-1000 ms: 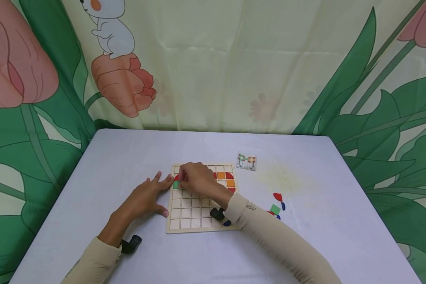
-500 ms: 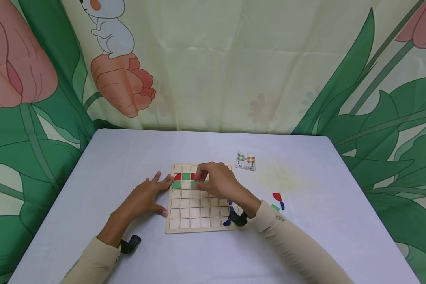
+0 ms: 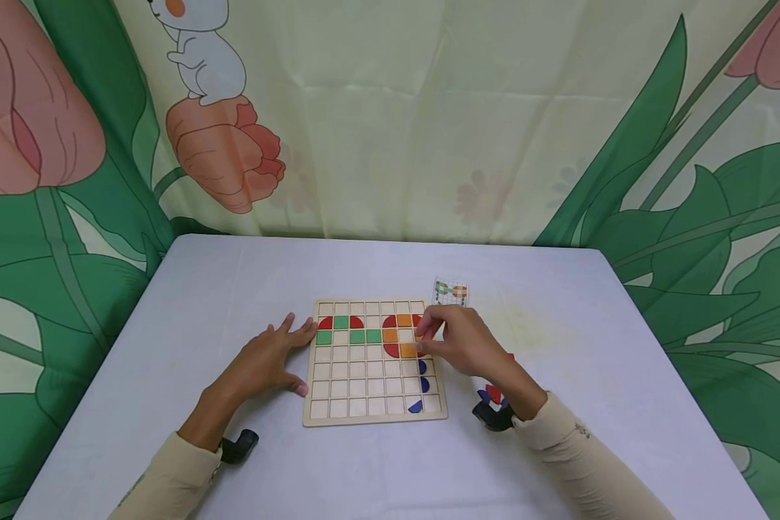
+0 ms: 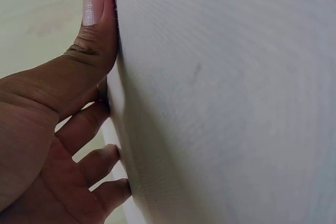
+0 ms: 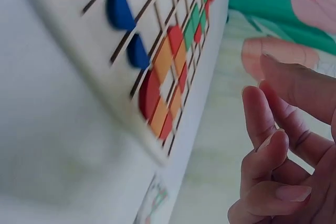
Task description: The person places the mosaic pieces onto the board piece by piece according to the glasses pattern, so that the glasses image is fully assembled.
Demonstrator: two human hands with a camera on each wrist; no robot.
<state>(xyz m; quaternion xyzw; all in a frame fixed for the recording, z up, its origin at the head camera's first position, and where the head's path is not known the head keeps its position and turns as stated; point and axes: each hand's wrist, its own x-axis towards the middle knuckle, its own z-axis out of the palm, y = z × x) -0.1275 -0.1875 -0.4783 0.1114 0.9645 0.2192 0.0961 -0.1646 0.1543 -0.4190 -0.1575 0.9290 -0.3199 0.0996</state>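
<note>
My left hand (image 3: 263, 365) is spread at the left side of a wooden grid board (image 3: 357, 390). In the left wrist view its thumb (image 4: 97, 22) touches the board's edge. Over the board's right edge hovers my right hand (image 3: 461, 339), fingers bent and nothing held; the right wrist view shows its fingertips (image 5: 254, 103) apart from the pieces. On the board lie green squares (image 3: 357, 336), red quarter-round pieces (image 3: 326, 323), orange squares (image 3: 404, 320) and blue rounded pieces (image 3: 416, 406). My right hand hides part of the upper right group in the head view.
A small printed pattern card (image 3: 451, 289) lies behind my right hand. Loose pieces, including a red one (image 3: 494, 393), lie on the white table (image 3: 364, 469) right of the board, partly hidden by my right wrist. A patterned curtain (image 3: 390, 144) hangs behind.
My right hand has moved rightward from the board's left columns to its right edge, uncovering the green and red pieces. My left hand has stayed at the board's left side.
</note>
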